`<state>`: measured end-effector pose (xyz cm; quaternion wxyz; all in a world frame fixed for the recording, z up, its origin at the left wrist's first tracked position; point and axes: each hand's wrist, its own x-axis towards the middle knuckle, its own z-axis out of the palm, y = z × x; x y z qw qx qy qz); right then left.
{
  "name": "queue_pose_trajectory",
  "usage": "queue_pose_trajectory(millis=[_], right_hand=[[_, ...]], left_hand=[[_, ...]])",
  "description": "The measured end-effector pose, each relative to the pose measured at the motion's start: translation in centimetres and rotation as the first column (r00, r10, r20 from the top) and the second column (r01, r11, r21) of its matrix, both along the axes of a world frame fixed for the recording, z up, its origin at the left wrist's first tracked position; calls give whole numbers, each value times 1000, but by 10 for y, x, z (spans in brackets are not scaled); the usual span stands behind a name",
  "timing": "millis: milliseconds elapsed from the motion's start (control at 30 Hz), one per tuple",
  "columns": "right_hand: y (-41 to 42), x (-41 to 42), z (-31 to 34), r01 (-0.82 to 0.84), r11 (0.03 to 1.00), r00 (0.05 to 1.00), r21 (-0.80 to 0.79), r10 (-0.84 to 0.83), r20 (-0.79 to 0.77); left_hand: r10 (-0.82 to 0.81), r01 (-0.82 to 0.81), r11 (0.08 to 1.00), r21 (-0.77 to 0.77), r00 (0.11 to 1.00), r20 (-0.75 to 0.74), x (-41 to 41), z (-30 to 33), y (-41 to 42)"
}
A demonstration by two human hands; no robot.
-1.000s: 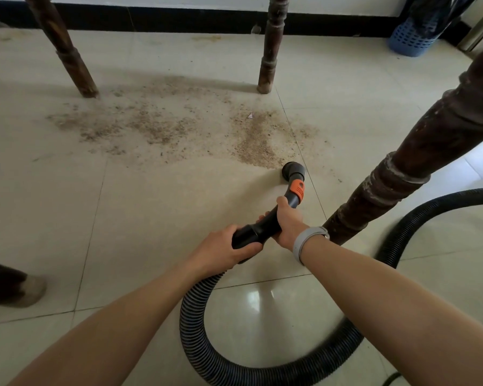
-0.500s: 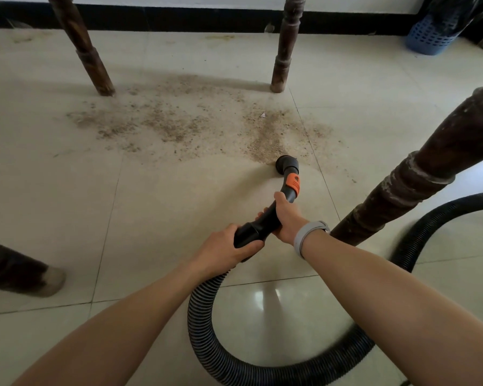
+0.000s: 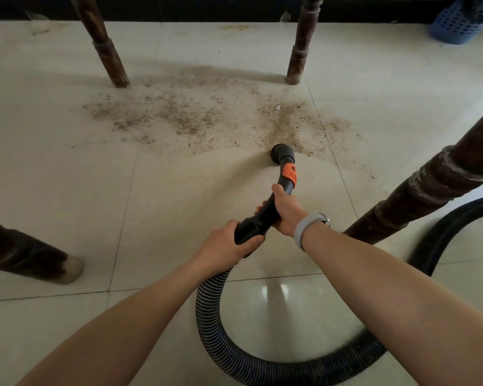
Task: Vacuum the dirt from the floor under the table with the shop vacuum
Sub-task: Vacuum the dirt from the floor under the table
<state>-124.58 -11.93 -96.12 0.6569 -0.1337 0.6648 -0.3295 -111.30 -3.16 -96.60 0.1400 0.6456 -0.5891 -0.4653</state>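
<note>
**Under the table: nozzle at the near edge of the dirt**

Between the 4 table legs (image 3: 301, 45), the dirt (image 3: 195, 115) spreads ahead and mostly to the left of the nozzle (image 3: 282, 154), whose mouth rests on the floor at the patch's near right edge. The black wand (image 3: 268, 207) runs forward and slightly right from the hands, bending down at its tip. The right hand (image 3: 286, 210) wraps it, fingers curled round, nearer the nozzle; the left hand (image 3: 229, 246) grips the cuff where the ribbed hose (image 3: 215, 330) begins. The next sweep likely goes forward and left
</note>
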Motion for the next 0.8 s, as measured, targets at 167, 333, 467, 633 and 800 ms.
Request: queue_pose_trajectory(millis=[167, 333, 467, 633, 800], right_hand=[[-2, 12, -2, -37, 999, 999, 1, 37, -1], [-5, 20, 0, -76, 997, 997, -8, 76, -6], [-7, 26, 0, -109, 994, 994, -4, 109, -18], [-8, 34, -1, -149, 989, 989, -6, 148, -29], [-8, 39, -2, -135, 990, 990, 24, 134, 42]], left_hand=[[32, -32, 999, -6, 999, 5, 7, -3, 2], [51, -51, 999, 4, 999, -4, 13, -5, 2], [60, -60, 998, 0, 998, -14, 17, -5, 4], [102, -102, 995, 3, 995, -20, 22, -5, 7], [103, -104, 994, -20, 994, -37, 28, -4, 10]])
